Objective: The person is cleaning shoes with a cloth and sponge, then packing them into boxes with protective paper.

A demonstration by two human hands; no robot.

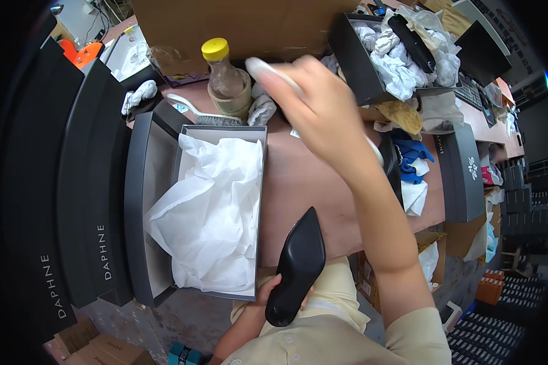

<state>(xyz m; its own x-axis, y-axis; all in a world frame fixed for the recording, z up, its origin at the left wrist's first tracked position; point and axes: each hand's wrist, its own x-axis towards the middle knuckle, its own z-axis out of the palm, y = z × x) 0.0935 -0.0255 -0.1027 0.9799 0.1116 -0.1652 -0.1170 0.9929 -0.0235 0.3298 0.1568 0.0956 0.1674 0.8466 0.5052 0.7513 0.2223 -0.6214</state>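
In my left hand (268, 292), at the front edge of the table, is a black pointed shoe (298, 261). Its toe points away from me, and its smooth sole seems to face up. The fingers wrap round its sides near the heel end. My right hand (316, 100) is raised over the back of the table, blurred by motion, with its fingers curled. A whitish, elongated thing (265, 73) shows at its fingers, too smeared to name. Left of the shoe lies an open grey shoebox (263, 201), with crumpled white tissue paper (216, 207) in it.
Behind the box stand a yellow-capped bottle (216, 48) in a round holder and a white-handled brush (210, 117). A dark box of crumpled paper (396, 67) sits at the back right. Blue cloth (411, 155) lies right of my forearm. Tall dark boxes (36, 182) line the left.
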